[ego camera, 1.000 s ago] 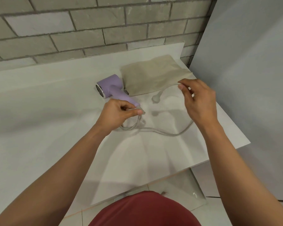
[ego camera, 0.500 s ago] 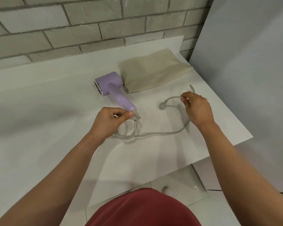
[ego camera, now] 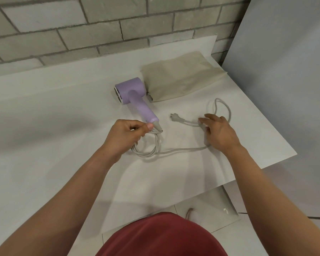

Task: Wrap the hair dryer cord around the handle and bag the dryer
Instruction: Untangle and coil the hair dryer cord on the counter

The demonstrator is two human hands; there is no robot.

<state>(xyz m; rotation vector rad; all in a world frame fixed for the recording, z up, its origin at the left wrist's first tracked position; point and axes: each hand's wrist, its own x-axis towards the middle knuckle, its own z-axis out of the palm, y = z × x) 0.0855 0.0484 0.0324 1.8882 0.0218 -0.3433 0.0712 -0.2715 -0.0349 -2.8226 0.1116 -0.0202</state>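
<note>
Plug (ego camera: pixel 174 117) now flat on table (ego camera: pixel 63 130), cord (ego camera: pixel 181 149) close to right edge.

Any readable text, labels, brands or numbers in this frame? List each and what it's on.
None readable.
hair dryer: no logo or print on the visible side.
bag: plain fabric, no lettering.
plug: too small to show any marking.

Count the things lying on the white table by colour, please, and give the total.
Purple: 1, the hair dryer
White: 1, the cord with its plug
Beige: 1, the bag
Total: 3
</note>
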